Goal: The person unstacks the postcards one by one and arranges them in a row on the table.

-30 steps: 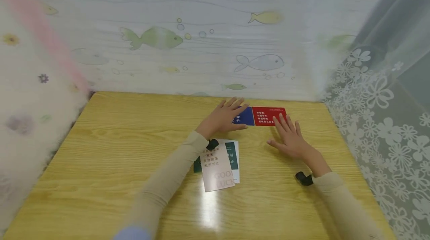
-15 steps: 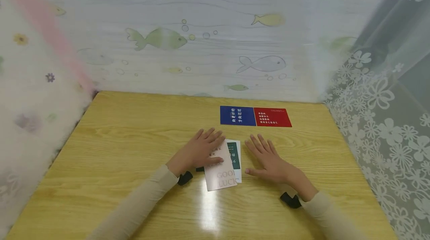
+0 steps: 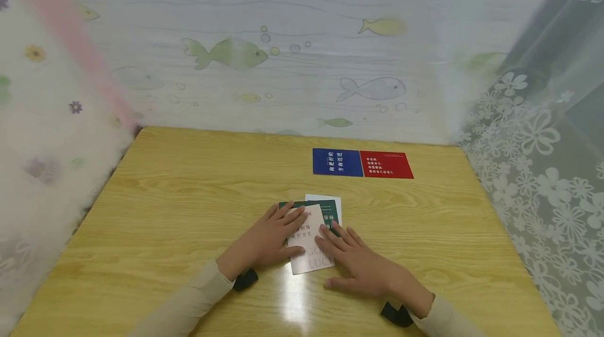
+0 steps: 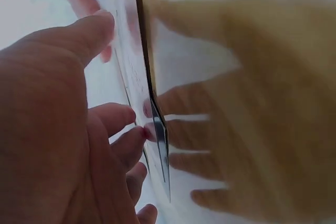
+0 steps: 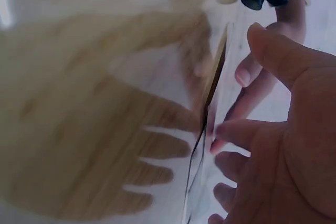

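Lying on the desk, long axis near-to-far, the pink card sits between left hand and right hand, both touching it with fingers extended, gripping nothing

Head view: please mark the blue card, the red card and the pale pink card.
Blue card [image 3: 337, 162], head view: middle of its printed face.
Red card [image 3: 387, 164], head view: middle of its printed face.
Pale pink card [image 3: 308, 241], head view: exposed face, near its middle.
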The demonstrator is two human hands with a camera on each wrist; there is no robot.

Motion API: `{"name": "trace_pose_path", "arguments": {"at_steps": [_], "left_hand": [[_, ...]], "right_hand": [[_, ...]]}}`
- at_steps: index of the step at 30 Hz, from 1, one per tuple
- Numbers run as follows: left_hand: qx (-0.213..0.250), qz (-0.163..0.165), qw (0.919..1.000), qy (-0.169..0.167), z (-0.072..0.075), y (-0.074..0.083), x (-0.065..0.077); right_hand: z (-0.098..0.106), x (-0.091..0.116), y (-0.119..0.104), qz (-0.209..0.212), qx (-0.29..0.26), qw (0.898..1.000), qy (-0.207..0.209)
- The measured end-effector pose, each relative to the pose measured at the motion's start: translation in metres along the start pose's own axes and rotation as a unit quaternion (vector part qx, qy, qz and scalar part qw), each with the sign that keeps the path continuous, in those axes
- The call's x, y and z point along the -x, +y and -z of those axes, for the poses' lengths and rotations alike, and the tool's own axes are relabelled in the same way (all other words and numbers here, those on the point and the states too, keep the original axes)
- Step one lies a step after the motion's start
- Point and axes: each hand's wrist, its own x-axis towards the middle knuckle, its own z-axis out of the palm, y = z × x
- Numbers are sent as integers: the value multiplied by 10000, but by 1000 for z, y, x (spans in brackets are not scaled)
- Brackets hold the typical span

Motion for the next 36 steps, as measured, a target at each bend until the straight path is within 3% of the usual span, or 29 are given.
{"name": "trace_pose_path", "arguments": {"at_steps": [10,18,22,26,30,36], "left_hand": [[-181,-88,9996,197,-6,13,41],[-636,-535,9963,227,-5,31,69],[-591,-554,9955,496,-7,26,69],[-385,-217,9963,736,-11,10,65],[-13,113,9977,667,-11,-5,62],[269,164,9979,560,-8,-17,52]], "right_hand": [[-4,6,0,-423,77,9990,-73],[-8,6,4,-602,187,9980,-45],[-7,7,9,-627,98,9980,81],[-3,15,21,-680,-168,9974,176],[0,24,35,-809,-426,9956,212],[2,29,44,-1008,-538,9933,185]]}}
